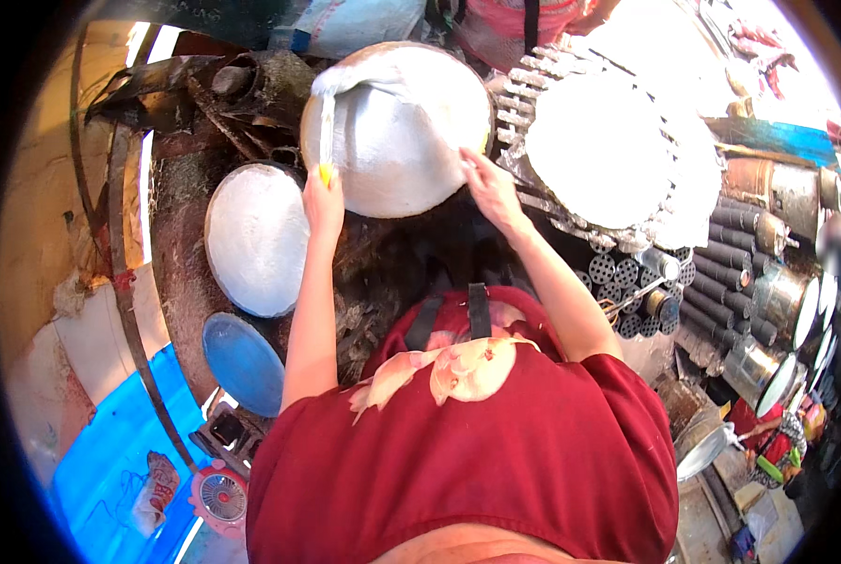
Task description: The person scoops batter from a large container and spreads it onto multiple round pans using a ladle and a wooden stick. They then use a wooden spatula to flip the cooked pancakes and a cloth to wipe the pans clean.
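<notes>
In front of me is a round white steaming surface (385,190) with a tan rim. A thin, wet, translucent white sheet (371,81) lies over part of it, with its upper left part folded over a thin flat stick (327,130). My left hand (324,201) is closed around the stick's lower end, where a yellow part shows. At the right edge of the surface, my right hand (491,187) has its fingertips together at the border of the sheet. Blur and glare make the exact pinch hard to see.
A white-topped round vessel (257,240) and a blue round lid (243,363) stand left. On the right, a slatted rack (519,113) surrounds a glaring white disc (597,151). Honeycomb charcoal briquettes (609,292) and metal cans (780,303) are beyond. A pink fan (219,493) sits lower left.
</notes>
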A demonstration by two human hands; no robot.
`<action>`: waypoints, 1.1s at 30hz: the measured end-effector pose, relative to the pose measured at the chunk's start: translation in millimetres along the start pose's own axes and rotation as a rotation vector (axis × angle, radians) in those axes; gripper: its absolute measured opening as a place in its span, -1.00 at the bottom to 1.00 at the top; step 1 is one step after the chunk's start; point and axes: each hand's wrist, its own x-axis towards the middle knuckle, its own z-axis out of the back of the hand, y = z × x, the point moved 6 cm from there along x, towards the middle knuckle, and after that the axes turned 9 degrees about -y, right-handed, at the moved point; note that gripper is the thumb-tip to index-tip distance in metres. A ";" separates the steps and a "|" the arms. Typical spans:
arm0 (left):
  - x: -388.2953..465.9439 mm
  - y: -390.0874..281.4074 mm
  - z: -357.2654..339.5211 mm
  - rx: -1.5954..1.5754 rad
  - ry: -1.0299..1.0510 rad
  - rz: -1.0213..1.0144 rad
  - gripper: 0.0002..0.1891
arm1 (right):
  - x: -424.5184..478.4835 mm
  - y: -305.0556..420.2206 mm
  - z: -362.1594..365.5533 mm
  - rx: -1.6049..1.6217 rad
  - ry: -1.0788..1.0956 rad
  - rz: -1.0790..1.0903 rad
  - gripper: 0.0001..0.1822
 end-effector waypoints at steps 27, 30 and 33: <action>-55.0 30.7 4.9 -0.805 0.072 0.554 -0.84 | 44.1 37.9 -49.0 -0.027 0.177 -0.045 -0.57; -26.5 -23.1 1.0 -0.302 -0.029 0.146 -0.74 | 57.4 40.5 -56.3 -0.033 0.183 0.054 -0.56; -22.2 -21.5 -19.2 -0.113 0.027 -0.016 -0.72 | 73.7 23.6 -17.0 0.127 0.108 -0.073 -0.57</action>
